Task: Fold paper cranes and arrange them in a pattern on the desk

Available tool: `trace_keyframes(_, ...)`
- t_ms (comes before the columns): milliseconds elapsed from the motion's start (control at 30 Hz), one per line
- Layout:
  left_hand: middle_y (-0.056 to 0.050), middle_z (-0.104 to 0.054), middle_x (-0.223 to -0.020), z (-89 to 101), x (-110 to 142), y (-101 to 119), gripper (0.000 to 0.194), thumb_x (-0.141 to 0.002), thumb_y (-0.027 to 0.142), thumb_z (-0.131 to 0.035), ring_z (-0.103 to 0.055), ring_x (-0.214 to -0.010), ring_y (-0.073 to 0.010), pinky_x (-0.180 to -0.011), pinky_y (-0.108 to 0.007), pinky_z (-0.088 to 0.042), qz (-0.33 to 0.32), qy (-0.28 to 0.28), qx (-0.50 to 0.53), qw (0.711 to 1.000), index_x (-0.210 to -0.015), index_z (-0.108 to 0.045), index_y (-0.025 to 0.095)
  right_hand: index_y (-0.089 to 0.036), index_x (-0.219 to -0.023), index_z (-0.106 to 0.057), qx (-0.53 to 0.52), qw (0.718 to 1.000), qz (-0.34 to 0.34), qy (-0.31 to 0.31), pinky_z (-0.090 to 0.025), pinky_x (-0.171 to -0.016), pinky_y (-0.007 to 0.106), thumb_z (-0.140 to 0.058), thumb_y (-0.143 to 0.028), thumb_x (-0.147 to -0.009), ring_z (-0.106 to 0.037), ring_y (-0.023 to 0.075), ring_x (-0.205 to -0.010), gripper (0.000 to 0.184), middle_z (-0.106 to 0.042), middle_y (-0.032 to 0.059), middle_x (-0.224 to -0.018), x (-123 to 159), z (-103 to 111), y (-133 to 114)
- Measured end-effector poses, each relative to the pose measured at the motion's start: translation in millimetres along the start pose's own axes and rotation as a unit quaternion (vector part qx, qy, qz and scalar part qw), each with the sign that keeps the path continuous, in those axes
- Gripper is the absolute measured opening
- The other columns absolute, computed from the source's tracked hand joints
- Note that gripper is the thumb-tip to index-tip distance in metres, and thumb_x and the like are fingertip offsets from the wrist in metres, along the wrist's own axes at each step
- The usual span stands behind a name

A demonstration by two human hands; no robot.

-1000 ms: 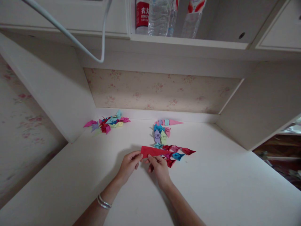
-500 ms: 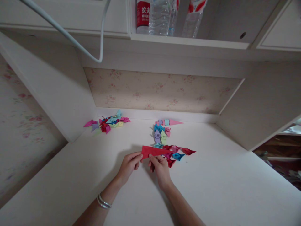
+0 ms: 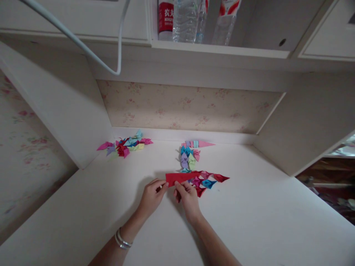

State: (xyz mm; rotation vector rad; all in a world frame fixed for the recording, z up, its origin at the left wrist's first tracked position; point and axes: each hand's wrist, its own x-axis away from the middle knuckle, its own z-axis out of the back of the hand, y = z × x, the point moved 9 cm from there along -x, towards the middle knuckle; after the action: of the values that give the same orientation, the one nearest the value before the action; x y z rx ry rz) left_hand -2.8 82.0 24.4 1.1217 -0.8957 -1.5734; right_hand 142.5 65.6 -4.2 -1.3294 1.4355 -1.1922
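Note:
Both hands pinch a long red paper strip (image 3: 181, 176) just above the white desk (image 3: 249, 214). My left hand (image 3: 152, 194), bracelets on its wrist, grips the strip's left end. My right hand (image 3: 188, 195) is closed on its lower edge near the middle. The strip's right end points toward a cluster of folded paper pieces (image 3: 206, 181) in red, pink and blue. Behind it stands a column of folded pieces (image 3: 188, 157) in blue, purple, green and pink.
A loose pile of folded coloured papers (image 3: 124, 145) lies at the back left by the side panel. Plastic bottles (image 3: 191, 18) stand on the shelf overhead. A white cable (image 3: 83, 44) hangs at upper left. A cabinet wall (image 3: 305, 122) closes the right side.
The strip has tilted slightly, its right end rising a little. Both hands keep their grip and have barely shifted.

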Motion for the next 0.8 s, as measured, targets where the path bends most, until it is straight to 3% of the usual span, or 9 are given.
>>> trace_keyframes(67, -0.006, -0.063, -0.077, 0.4, 1.0, 9.6, 0.026, -0.083, 0.039, -0.055, -0.054, -0.067, -0.0162, -0.061, -0.025, -0.040, -0.048, 0.008, -0.043, 0.998, -0.079, -0.071, 0.019, -0.016, -0.064, -0.055, -0.004, 1.000, 0.003, -0.002, -0.029, -0.040, 0.021, -0.061, -0.052, -0.078, -0.041, 0.0075, -0.038, 0.039, -0.054, -0.0027, -0.050, -1.0, -1.0, 0.2)
trace_keyframes(200, -0.006, -0.064, -0.077, -0.3, 1.2, 13.6, 0.026, -0.084, 0.038, -0.054, -0.054, -0.067, -0.0171, -0.062, -0.025, -0.041, -0.050, 0.007, -0.050, 0.997, -0.081, -0.071, 0.020, -0.016, -0.066, -0.054, -0.006, 1.000, -0.011, -0.021, -0.029, -0.039, 0.020, -0.059, -0.055, -0.078, -0.040, 0.0072, -0.037, 0.041, -0.056, -0.0025, -0.050, 0.6, -2.0, 0.0)
trace_keyframes(333, -0.006, -0.065, -0.078, -4.5, -0.4, 20.2, 0.025, -0.083, 0.039, -0.055, -0.056, -0.070, -0.0177, -0.063, -0.024, -0.042, -0.040, -0.009, -0.031, 0.999, -0.082, -0.071, 0.020, -0.014, -0.062, -0.058, 0.065, 0.994, -0.007, -0.089, -0.032, -0.042, 0.020, -0.056, -0.056, -0.080, -0.043, 0.0081, -0.040, 0.045, -0.052, -0.0021, -0.046, 9.6, 4.1, -8.2)
trace_keyframes(433, -0.005, -0.067, -0.079, -13.9, -8.3, 30.4, 0.025, -0.083, 0.039, -0.056, -0.056, -0.065, -0.0161, -0.058, -0.022, -0.040, -0.031, -0.019, -0.034, 0.999, -0.084, -0.071, 0.019, -0.014, -0.076, -0.063, 0.086, 0.985, -0.002, -0.149, -0.033, -0.044, 0.019, -0.056, -0.053, -0.081, -0.043, 0.0077, -0.042, 0.040, -0.057, -0.0021, -0.051, 17.5, 14.7, -12.0)
trace_keyframes(500, -0.004, -0.068, -0.077, -27.7, -20.1, 40.9, 0.027, -0.083, 0.040, -0.055, -0.056, -0.062, -0.0153, -0.056, -0.022, -0.039, -0.029, -0.032, -0.044, 0.998, -0.084, -0.071, 0.019, -0.014, -0.079, -0.064, 0.093, 0.978, -0.010, -0.184, -0.031, -0.043, 0.018, -0.057, -0.051, -0.081, -0.041, 0.0069, -0.041, 0.038, -0.058, -0.0022, -0.053, 21.1, 20.1, -8.7)
trace_keyframes(600, -0.002, -0.068, -0.071, -59.0, -49.5, 60.0, 0.029, -0.084, 0.040, -0.052, -0.056, -0.059, -0.0151, -0.057, -0.023, -0.040, -0.037, -0.050, -0.067, 0.996, -0.083, -0.071, 0.019, -0.014, -0.069, -0.065, 0.129, 0.970, -0.013, -0.206, -0.030, -0.041, 0.017, -0.057, -0.049, -0.082, -0.039, 0.0062, -0.039, 0.037, -0.056, -0.0021, -0.051, 22.1, 25.4, -1.7)
trace_keyframes(733, -0.004, -0.071, -0.080, -110.3, -105.6, 87.4, 0.026, -0.084, 0.033, -0.052, -0.061, -0.071, -0.0173, -0.066, -0.024, -0.042, -0.082, -0.059, -0.110, 0.989, -0.085, -0.073, 0.018, -0.015, -0.063, -0.065, 0.175, 0.957, -0.006, -0.233, -0.029, -0.041, 0.017, -0.056, -0.042, -0.082, -0.040, 0.0066, -0.040, 0.035, -0.053, -0.0024, -0.049, 20.7, 24.2, 3.5)
trace_keyframes(800, -0.003, -0.072, -0.076, -137.4, -137.4, 92.4, 0.026, -0.083, 0.032, -0.052, -0.061, -0.069, -0.0164, -0.066, -0.023, -0.041, -0.083, -0.073, -0.183, 0.977, -0.082, -0.074, 0.018, -0.016, -0.061, -0.064, 0.182, 0.951, -0.014, -0.249, -0.028, -0.041, 0.017, -0.054, -0.037, -0.083, -0.040, 0.0069, -0.041, 0.032, -0.052, -0.0026, -0.048, 19.5, 23.3, 6.6)
